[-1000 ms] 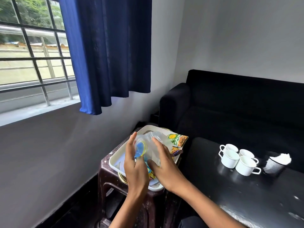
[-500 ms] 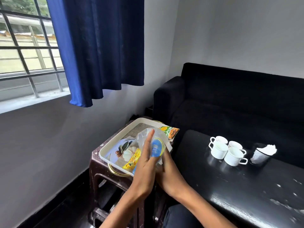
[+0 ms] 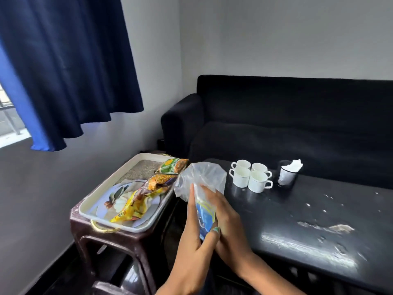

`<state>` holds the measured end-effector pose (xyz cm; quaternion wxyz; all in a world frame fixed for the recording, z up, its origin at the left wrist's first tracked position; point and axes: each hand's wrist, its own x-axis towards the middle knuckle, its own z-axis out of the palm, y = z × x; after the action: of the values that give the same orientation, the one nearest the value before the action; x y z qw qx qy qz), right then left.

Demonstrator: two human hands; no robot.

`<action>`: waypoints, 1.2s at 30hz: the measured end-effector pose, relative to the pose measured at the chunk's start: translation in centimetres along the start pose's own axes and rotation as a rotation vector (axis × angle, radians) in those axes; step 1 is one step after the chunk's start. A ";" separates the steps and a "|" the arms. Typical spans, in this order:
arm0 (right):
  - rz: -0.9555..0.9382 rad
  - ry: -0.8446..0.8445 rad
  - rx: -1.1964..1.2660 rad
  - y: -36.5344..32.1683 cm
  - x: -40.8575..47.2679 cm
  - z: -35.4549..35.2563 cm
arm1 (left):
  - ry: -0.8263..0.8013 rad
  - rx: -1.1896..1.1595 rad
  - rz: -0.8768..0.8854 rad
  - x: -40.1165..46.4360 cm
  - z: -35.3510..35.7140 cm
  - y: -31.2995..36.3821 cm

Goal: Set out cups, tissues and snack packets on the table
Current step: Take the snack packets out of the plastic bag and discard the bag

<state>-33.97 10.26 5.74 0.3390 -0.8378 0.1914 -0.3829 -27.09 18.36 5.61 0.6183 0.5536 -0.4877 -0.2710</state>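
Both hands clasp a clear packet (image 3: 200,188) between tray (image 3: 119,177) and table (image 3: 319,209). The left hand (image 3: 196,237) grips its near side, fingers curled; the right hand (image 3: 225,218) presses flat against the far side.

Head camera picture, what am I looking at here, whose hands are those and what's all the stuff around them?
No machine here: a person wears a wide-angle camera on the head, so you look forward and down at their own bare hands. The left hand and right hand together hold a clear plastic bag with a blue and yellow packet inside, between the stool and the table.

To the left, a brown plastic stool carries a white rectangular tray with a green snack packet, an orange snack packet, a yellow snack packet and a decorated plate underneath them.

On the right, a glossy black table bears four white handled cups and a dark holder of white tissues. Behind stands a black sofa.
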 end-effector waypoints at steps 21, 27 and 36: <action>0.642 0.644 0.336 7.6 -22.6 -22.6 | -0.610 0.010 -0.018 -7.2 29.2 -1.8; 0.712 1.061 0.300 10.3 -33.3 -26.3 | -0.922 0.120 -0.012 -11.8 37.9 -4.0; 1.072 1.419 -0.241 14.3 -47.1 -23.9 | -1.406 0.470 0.138 -17.5 46.2 -9.9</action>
<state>-83.14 17.49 -17.17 0.1838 -0.2321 0.7602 -0.5784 -73.42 11.91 -13.18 0.0415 0.3354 -0.8470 -0.4104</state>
